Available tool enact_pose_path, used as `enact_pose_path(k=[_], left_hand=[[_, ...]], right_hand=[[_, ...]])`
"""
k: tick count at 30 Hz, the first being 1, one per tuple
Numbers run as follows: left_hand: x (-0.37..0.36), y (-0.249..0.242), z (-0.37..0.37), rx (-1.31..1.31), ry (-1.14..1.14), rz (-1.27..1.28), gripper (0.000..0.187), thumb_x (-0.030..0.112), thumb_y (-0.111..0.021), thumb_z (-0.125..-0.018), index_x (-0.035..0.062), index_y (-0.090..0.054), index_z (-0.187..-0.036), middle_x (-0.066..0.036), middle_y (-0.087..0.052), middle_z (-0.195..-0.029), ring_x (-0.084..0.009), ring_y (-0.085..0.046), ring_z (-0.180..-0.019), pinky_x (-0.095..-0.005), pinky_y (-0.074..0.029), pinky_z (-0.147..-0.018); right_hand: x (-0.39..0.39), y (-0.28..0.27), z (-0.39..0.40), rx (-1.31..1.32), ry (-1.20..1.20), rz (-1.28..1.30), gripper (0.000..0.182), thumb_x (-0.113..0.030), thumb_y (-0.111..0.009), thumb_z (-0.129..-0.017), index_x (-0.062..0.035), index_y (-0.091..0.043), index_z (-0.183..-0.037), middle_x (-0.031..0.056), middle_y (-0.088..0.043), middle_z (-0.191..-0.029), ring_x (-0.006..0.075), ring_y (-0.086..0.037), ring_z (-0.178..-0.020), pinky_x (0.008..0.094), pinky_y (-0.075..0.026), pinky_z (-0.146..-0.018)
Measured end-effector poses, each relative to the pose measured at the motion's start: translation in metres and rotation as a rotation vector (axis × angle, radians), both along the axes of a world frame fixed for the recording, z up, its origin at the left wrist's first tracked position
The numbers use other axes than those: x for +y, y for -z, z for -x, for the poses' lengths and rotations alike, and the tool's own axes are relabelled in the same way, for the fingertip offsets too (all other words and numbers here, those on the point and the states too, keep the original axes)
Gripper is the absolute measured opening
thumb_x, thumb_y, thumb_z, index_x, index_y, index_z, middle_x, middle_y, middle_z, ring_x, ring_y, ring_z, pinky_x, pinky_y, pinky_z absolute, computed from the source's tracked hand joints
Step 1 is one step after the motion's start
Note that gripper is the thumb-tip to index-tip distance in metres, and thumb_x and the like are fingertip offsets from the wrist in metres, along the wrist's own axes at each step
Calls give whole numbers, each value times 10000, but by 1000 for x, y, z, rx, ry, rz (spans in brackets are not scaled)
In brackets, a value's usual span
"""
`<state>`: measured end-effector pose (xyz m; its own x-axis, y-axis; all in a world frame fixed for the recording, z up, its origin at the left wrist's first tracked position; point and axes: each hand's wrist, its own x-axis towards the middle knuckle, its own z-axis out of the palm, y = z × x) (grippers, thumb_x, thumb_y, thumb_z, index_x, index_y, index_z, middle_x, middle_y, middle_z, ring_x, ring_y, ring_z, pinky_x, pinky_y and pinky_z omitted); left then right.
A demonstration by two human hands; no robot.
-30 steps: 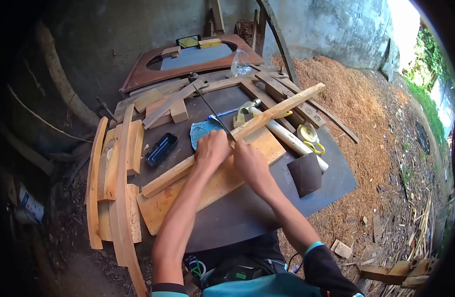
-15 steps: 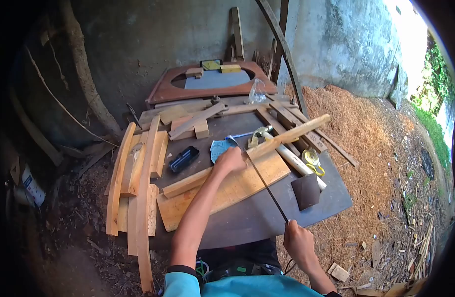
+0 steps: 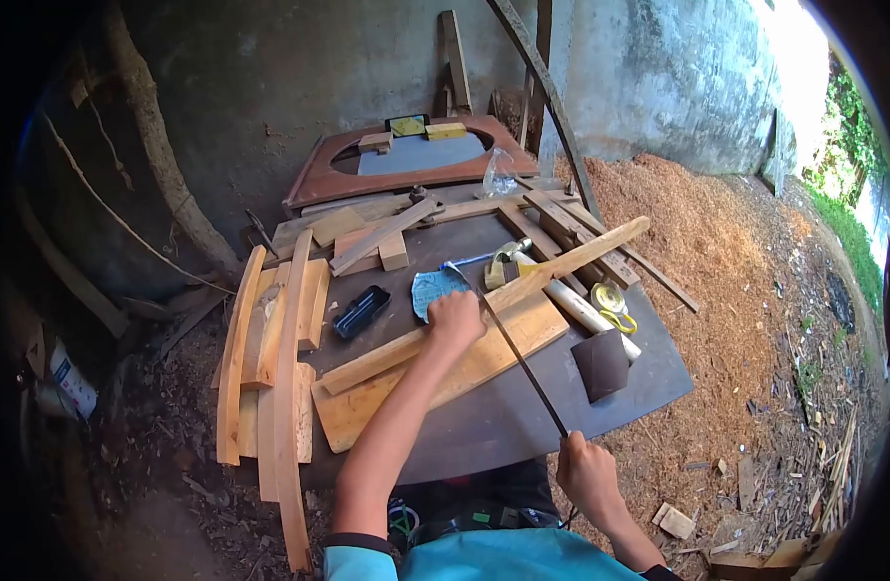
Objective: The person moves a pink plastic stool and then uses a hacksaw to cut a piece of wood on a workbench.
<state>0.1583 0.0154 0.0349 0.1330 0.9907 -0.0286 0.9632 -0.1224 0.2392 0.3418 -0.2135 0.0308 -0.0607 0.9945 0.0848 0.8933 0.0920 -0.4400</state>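
Note:
A long thin dark tool (image 3: 525, 373), like a file or rasp, slants across a long narrow wood strip (image 3: 571, 259). Near the table's front edge, my right hand (image 3: 588, 472) is closed round the tool's lower end. My left hand (image 3: 456, 320) is closed over the strip beside the tool's upper end; its fingertips are partly hidden, and what they grip is unclear. Beneath the strip lies a wide wooden board (image 3: 445, 373) on the dark table (image 3: 464, 455). A blue paper (image 3: 433, 289) is just beyond my left hand.
Curved wood pieces (image 3: 288, 416) overhang the table's left edge. A black tray (image 3: 361, 312), a hammer (image 3: 585, 312), a yellow tape roll (image 3: 608, 296) and dark sandpaper (image 3: 600, 366) lie about. Wood offcuts (image 3: 382, 237) and a brown frame (image 3: 314, 179) are at the back; sawdust (image 3: 687, 242) covers ground at right.
My left hand has shifted slightly down along the strip. The tool and my right hand keep nearly the same place, while the whole view has shifted a little.

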Motion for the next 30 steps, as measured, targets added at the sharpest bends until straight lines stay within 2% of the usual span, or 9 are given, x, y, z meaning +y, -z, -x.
enact_pose_path(k=[1, 8, 13, 16, 20, 21, 25, 28, 30], left_hand=[[-3, -5, 4, -82, -14, 39, 282, 162, -647, -658, -39, -653, -856, -242, -637, -918, -371, -618, -912, -415, -497, -796], [8, -12, 6, -104, -32, 189, 291, 140, -645, -670, -20, -659, -913, -225, -635, -971, -348, -621, -934, -400, -499, -812], [0, -14, 5, -75, -14, 157, 283, 153, -635, -682, -17, -661, -907, -225, -636, -965, -345, -624, -928, -408, -496, -813], [-6, -25, 4, -108, -13, 141, 297, 144, -588, -702, -69, -635, -905, -273, -609, -988, -372, -605, -950, -420, -491, -809], [9, -7, 7, -147, -48, 159, 332, 194, -631, -702, -28, -650, -949, -240, -618, -1012, -348, -607, -971, -418, -491, -822], [12, -11, 9, -175, -54, 282, 342, 180, -618, -708, -28, -644, -978, -245, -607, -1045, -358, -596, -995, -417, -483, -841], [14, -12, 9, -124, -49, 252, 339, 150, -607, -694, -24, -645, -983, -240, -601, -1070, -365, -594, -998, -409, -481, -854], [6, -18, 8, -118, -29, 272, 344, 145, -613, -693, -21, -644, -993, -239, -604, -1063, -344, -597, -1004, -410, -480, -854], [4, -18, 7, -79, -12, 242, 343, 158, -617, -696, -21, -646, -986, -235, -611, -1049, -347, -600, -994, -413, -482, -847]], right_hand=[[0, -1, 0, -1, -3, -1, 141, -88, -540, -780, 0, -437, -738, 201, -584, -614, 380, -589, -541, 466, -466, -474], [30, 12, 6, -7, -1, -48, 129, -97, -521, -786, -5, -442, -742, 209, -586, -622, 388, -595, -565, 472, -478, -498], [127, 30, 47, 40, -40, -163, 98, -79, -511, -764, 15, -493, -781, 231, -601, -662, 399, -607, -607, 471, -494, -543], [185, 17, 79, 80, -71, -216, 96, -57, -493, -764, 31, -520, -792, 245, -601, -675, 409, -611, -642, 470, -500, -582], [173, 26, 71, 93, -48, -193, 95, -75, -508, -767, 10, -517, -809, 243, -599, -680, 410, -608, -650, 491, -491, -589], [151, 33, 59, 93, -72, -215, 100, -89, -515, -770, -5, -510, -824, 238, -596, -671, 410, -606, -643, 502, -485, -578], [45, 35, 15, 44, -18, -66, 65, -97, -493, -794, -48, -453, -810, 215, -561, -600, 414, -576, -586, 518, -459, -536], [62, 22, 21, 27, -27, -73, 56, -86, -486, -796, -42, -455, -811, 217, -559, -601, 417, -569, -581, 518, -459, -543], [122, 36, 42, 78, -62, -199, 81, -86, -488, -792, -11, -472, -819, 217, -563, -606, 424, -571, -592, 505, -464, -549]])
